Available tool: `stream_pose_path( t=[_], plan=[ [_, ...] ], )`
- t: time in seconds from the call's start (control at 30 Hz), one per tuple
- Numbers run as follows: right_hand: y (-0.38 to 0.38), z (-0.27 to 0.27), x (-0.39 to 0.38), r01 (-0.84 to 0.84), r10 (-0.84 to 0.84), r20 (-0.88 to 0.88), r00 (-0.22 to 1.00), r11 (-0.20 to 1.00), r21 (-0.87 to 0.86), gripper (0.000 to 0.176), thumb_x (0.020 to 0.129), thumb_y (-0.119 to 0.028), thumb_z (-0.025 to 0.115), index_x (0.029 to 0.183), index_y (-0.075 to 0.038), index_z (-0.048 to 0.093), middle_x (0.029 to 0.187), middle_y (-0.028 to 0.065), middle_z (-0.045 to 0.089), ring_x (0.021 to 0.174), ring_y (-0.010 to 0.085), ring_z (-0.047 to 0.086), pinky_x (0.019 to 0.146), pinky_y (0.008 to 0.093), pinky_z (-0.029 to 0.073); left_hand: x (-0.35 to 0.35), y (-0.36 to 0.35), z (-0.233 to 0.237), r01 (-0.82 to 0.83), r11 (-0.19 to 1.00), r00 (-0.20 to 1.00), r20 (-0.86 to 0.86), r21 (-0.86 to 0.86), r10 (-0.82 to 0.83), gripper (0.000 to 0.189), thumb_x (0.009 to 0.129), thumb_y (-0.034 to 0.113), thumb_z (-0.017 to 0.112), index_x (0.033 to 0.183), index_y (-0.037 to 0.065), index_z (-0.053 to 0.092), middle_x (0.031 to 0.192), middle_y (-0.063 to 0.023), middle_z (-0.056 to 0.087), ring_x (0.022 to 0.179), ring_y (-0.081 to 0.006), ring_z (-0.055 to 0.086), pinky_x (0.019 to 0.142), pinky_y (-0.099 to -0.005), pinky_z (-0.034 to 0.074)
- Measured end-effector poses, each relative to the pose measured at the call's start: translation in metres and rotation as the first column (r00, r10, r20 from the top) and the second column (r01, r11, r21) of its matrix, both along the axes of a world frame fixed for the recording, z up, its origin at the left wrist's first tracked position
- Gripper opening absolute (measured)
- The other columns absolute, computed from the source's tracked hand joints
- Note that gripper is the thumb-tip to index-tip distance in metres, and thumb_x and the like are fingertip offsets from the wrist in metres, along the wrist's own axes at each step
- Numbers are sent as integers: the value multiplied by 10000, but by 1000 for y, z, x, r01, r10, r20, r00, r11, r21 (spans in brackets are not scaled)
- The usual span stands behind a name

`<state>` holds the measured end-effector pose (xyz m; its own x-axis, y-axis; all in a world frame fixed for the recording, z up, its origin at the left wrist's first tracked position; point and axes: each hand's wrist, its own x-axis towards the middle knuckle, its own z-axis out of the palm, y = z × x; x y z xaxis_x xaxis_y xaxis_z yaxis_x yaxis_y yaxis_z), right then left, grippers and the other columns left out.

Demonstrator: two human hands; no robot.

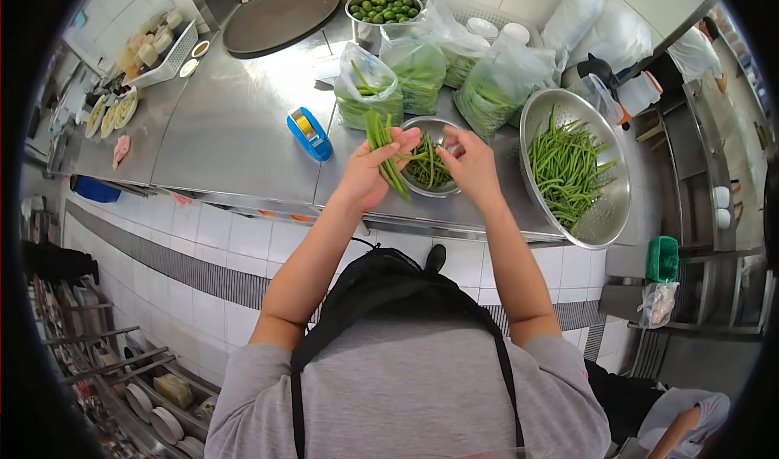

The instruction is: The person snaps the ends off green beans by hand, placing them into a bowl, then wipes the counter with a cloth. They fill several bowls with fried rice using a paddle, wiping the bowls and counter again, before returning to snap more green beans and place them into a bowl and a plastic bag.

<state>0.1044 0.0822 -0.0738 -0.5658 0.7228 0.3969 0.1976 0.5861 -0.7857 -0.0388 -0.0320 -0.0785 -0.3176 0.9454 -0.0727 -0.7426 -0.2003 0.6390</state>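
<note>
My left hand (365,175) is closed around a bunch of long green beans (378,132), which stick out above and below the fingers. Just to its right, a steel bowl (442,191) stands on the counter with loose green bean pieces (425,169) in it. Over the bowl's right side is my right hand (475,167), its fingers curved and thumb apart from the index finger, with nothing visible between them. Further right, a large perforated steel colander (621,195) leans tilted, holding many green beans (568,171). Plastic bags of green beans (369,94) stand behind the bowl.
On the steel counter (235,142) sit a blue tape dispenser (310,134), a round dark tray (281,19) and a bowl of limes (384,8). A white basket (166,57) is far left. Another person's sleeve (686,414) shows at lower right.
</note>
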Motion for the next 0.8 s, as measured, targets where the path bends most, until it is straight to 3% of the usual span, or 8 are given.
stream_pose_path(
  t=[0.13, 0.2, 0.33, 0.43, 0.47, 0.57, 0.67, 0.8],
  plan=[
    [-16, 11, 12, 29, -3, 111, 994, 972, -235, 148, 727, -63, 637, 862, -17, 598, 733, 73, 554, 551, 144, 524, 517, 260, 436, -6, -1, -2, 17, 997, 997, 77, 79, -23, 131, 872, 33, 434, 978, 44, 509, 1278, -217, 398, 1186, -288, 411, 982, -384, 355],
    [-27, 20, 16, -29, 28, -41, 999, 999, -19, 136, 724, -66, 641, 844, -18, 599, 736, 72, 550, 552, 148, 528, 513, 256, 437, -5, 0, -3, 28, 993, 994, 100, 116, -40, 129, 873, 34, 436, 971, 66, 513, 1291, -201, 388, 1201, -285, 392, 990, -392, 349],
    [-50, 36, 16, -249, 249, -7, 969, 968, -18, 111, 725, -90, 644, 802, -31, 588, 718, 62, 543, 568, 175, 538, 525, 274, 447, 2, 2, 3, 15, 988, 985, 168, 155, -41, 134, 855, 20, 472, 966, 71, 530, 1259, -181, 436, 1157, -264, 441, 959, -373, 374],
    [-58, 24, 3, -187, 180, 50, 982, 962, 199, 143, 709, -126, 661, 799, -43, 589, 743, 74, 548, 636, 237, 559, 567, 323, 460, 10, 6, 5, 22, 987, 988, 149, 160, -46, 136, 863, 34, 467, 975, 76, 531, 1273, -171, 424, 1166, -259, 432, 953, -372, 380],
    [-56, 19, 2, -161, 146, 95, 985, 973, 164, 163, 696, -154, 671, 804, -58, 596, 772, 78, 549, 700, 275, 559, 602, 357, 456, 12, 6, 6, 29, 985, 992, 119, 171, -50, 141, 866, 40, 464, 988, 73, 528, 1268, -167, 430, 1157, -254, 440, 945, -368, 386],
    [-42, 15, 0, -2, -3, 20, 1000, 965, 264, 135, 709, -95, 663, 816, -37, 605, 773, 75, 558, 612, 198, 563, 553, 299, 463, 10, 5, 5, 49, 985, 989, 132, 168, -71, 154, 872, 56, 459, 1013, 63, 520, 1257, -158, 443, 1137, -247, 455, 931, -360, 398],
    [-26, 18, 3, 24, -36, 17, 999, 879, 477, 116, 719, -117, 647, 804, -54, 598, 746, 73, 542, 664, 256, 554, 568, 340, 450, 9, 2, 4, 49, 991, 980, 186, 128, -73, 172, 877, 68, 453, 1040, 51, 505, 1247, -148, 456, 1119, -242, 468, 921, -352, 404],
    [-21, 13, 9, 46, -49, 8, 999, 974, 222, 97, 725, -93, 634, 803, -48, 597, 733, 81, 540, 630, 249, 548, 548, 332, 443, 8, 0, 7, -32, 997, 977, 213, 77, 15, 194, 883, 77, 442, 1069, 42, 484, 1238, -138, 468, 1110, -243, 473, 919, -346, 405]
  ],
)
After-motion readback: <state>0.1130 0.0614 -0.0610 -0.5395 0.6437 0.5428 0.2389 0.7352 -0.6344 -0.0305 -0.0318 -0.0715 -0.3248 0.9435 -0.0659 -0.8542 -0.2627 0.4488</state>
